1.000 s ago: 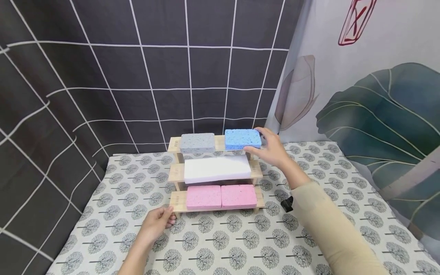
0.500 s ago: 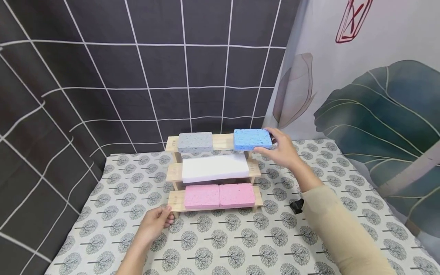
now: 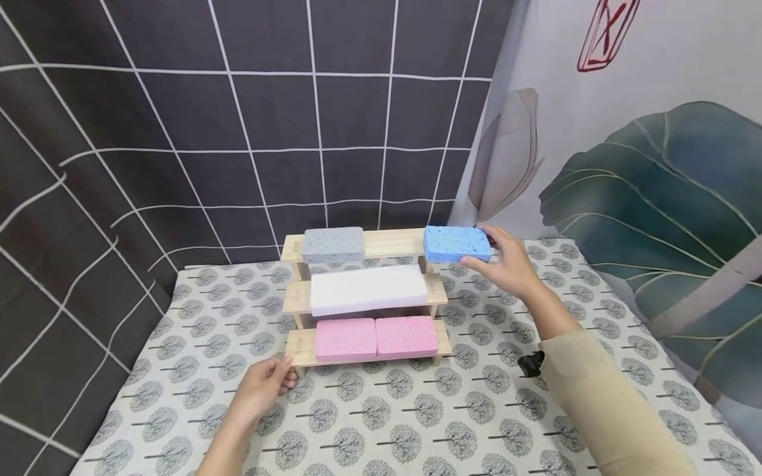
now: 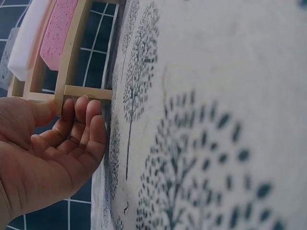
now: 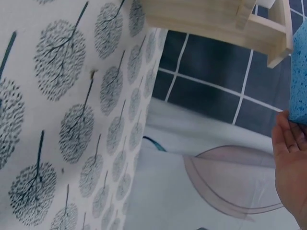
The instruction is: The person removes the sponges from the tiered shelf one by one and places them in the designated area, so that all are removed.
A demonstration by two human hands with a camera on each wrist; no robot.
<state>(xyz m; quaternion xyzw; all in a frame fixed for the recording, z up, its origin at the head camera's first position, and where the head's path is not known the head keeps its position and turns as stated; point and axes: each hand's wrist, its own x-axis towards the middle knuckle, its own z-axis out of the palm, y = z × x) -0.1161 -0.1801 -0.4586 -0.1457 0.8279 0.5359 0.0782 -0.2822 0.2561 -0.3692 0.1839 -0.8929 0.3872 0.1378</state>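
My right hand [image 3: 508, 263] grips a blue sponge [image 3: 455, 243] by its right end, thumb at the front and fingers behind. The sponge's left end overlaps the right end of the top shelf in the head view; the right wrist view catches only part of the sponge [image 5: 300, 79]. My left hand [image 3: 260, 387] pinches the lower left corner of a three-step wooden rack [image 3: 302, 345], its thumb on the bottom shelf and curled fingers below. A grey sponge [image 3: 333, 244] lies on the top shelf, a white foam block [image 3: 369, 289] on the middle one.
Two pink sponges, a left one [image 3: 345, 339] and a right one [image 3: 407, 336], lie side by side on the bottom shelf. The rack stands on a tree-patterned tablecloth [image 3: 381, 436]. Behind hangs a dark gridded curtain [image 3: 268, 112], with a leaf-printed curtain [image 3: 673, 192] at the right.
My right hand has drawn the blue sponge rightward along the top shelf, so the gap to the grey sponge is wider. My left hand keeps its place at the rack's corner.
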